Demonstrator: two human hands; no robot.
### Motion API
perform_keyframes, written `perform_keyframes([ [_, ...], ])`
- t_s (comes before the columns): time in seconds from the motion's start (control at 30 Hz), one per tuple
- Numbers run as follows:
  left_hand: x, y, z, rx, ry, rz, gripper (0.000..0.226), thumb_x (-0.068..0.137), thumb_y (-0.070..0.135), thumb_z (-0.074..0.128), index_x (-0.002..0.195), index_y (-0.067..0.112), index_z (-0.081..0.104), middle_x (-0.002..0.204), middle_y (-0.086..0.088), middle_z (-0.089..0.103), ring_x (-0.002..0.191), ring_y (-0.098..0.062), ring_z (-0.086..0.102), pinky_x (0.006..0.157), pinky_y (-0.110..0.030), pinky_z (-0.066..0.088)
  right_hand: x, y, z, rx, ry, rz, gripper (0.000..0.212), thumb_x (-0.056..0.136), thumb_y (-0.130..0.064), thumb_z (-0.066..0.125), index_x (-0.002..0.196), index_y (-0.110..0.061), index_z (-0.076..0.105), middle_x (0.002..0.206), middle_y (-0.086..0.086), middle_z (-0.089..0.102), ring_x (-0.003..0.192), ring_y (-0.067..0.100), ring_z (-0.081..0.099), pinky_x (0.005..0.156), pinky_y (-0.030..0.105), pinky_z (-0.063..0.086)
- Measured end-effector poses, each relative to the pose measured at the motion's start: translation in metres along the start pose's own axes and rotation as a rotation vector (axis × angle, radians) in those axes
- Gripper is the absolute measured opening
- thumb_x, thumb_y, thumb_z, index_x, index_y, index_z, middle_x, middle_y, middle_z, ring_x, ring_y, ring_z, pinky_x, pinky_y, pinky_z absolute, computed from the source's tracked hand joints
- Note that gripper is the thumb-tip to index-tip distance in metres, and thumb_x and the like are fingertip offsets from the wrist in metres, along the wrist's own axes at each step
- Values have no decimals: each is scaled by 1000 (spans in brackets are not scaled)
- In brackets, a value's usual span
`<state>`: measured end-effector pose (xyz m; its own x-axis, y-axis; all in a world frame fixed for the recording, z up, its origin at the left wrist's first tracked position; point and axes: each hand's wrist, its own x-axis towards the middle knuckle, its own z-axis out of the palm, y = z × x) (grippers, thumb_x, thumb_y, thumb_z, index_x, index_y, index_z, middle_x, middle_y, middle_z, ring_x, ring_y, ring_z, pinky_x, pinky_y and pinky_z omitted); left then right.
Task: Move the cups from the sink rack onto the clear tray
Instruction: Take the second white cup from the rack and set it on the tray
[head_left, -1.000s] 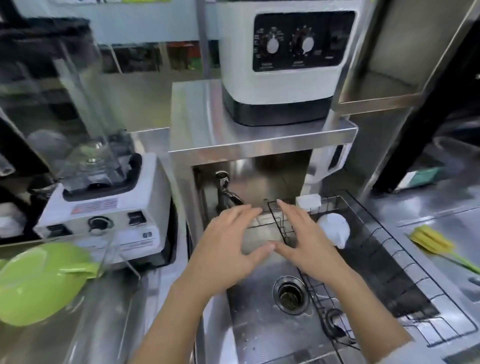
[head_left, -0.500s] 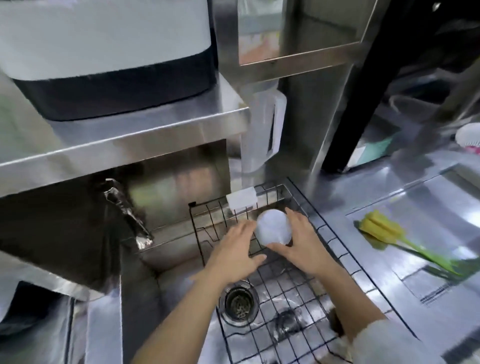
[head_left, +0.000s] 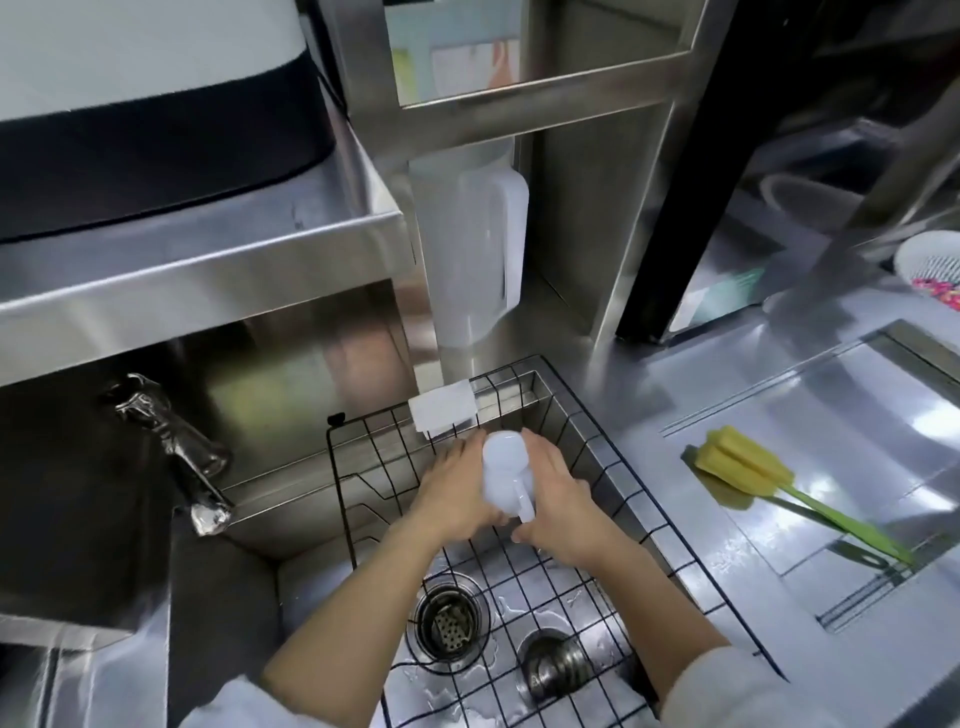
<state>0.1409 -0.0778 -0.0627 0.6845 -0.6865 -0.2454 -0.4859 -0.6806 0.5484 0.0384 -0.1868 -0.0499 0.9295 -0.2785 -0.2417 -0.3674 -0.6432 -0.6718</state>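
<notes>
Gripping a translucent white cup (head_left: 503, 470) from both sides, just above centre of the head view, over the black wire sink rack (head_left: 597, 530). Left hand (head_left: 457, 493) pressed against the cup's left side, fingers together and curled round it; right hand (head_left: 558, 512) against its right side, fingers likewise closed on it, thumb near the handle at the cup's lower end. Cup tilted, rounded end pointing up-frame, handle toward the bottom; cannot tell whether resting on the wires or lifted clear. Hanging on the rack's far rim, just above the hands, a white sponge-like block (head_left: 442, 411). Below the hands, seen through the rack, the steel sink (head_left: 311, 582) with a round drain strainer (head_left: 451, 621) and a second metal plug (head_left: 550, 662) beside it, both wet. At middle left, a tap (head_left: 171, 447) angled down into the sink. Above the rack, upper centre, a white plastic jug (head_left: 470, 249) standing against a steel post. At right of frame, on the wet steel counter (head_left: 675, 374), well apart from the hands, a yellow sponge brush (head_left: 743, 470) with green handle. At far right edge, a white basket (head_left: 932, 267), partly cut off.
</notes>
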Motion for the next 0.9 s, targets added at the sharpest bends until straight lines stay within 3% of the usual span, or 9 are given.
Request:
perform_keyframes([
  [0.13,-7,0,-3,-131,-49,-28,91,49,20,86,125,14,36,119,-6,50,108,-23,48,88,-35,44,-7,0,-3,64,-79,-12,108,64,-3,75,145,-22,5,154,-2,9,132,31,33,108,47,33],
  [0.27,-28,2,-8,-298,-33,-12,76,46,24,85,106,25,39,97,7,54,85,-9,54,63,-18,46,-20,-3,-11,119,-132,-65,98,68,-1,65,145,-18,6,153,1,11,133,18,31,104,25,34],
  [0.37,-46,11,-20,-419,69,79,63,41,32,81,88,52,46,85,13,53,76,1,52,65,-13,46,-30,-15,-25,154,-94,-115,93,65,-2,61,141,-31,16,144,-12,20,125,12,37,84,12,41],
  [0.43,-58,13,-32,-460,136,91,68,40,38,81,95,51,43,97,11,53,87,2,52,72,-15,47,-38,-31,-34,210,-52,-174,88,63,-8,63,131,-45,22,133,-21,28,122,4,37,87,4,37],
  [0.5,-72,12,-46,-462,181,93,78,41,44,80,107,39,39,111,10,48,100,-4,50,77,-19,45,-48,-50,-41,236,-6,-228,84,67,-10,68,123,-55,23,126,-28,32,118,-1,41,95,11,38],
  [0.6,-101,10,-72,-487,236,105,87,40,52,80,115,35,38,117,13,44,103,3,47,72,-7,39,-63,-78,-41,222,53,-290,77,72,-18,73,131,-44,32,133,-19,39,119,-3,41,99,26,45],
  [0.67,-127,9,-89,-501,305,113,91,36,57,79,116,35,40,118,14,44,104,5,47,72,-10,40,-76,-98,-38,220,88,-317,78,71,-22,75,135,-35,32,136,-13,41,118,1,44,97,27,48],
  [0.73,-155,5,-105,-500,378,127,89,36,58,80,113,36,40,116,14,47,103,2,49,75,-15,42,-90,-121,-33,232,112,-361,77,70,-22,75,133,-39,33,134,-15,43,113,-3,48,94,23,49],
  [0.9,-240,-12,-143,-519,517,135,82,38,54,86,106,39,43,111,19,52,97,7,52,79,-24,49,-132,-184,-11,162,166,-543,77,71,-26,75,131,-48,32,132,-25,41,121,-3,41,103,24,40],
])
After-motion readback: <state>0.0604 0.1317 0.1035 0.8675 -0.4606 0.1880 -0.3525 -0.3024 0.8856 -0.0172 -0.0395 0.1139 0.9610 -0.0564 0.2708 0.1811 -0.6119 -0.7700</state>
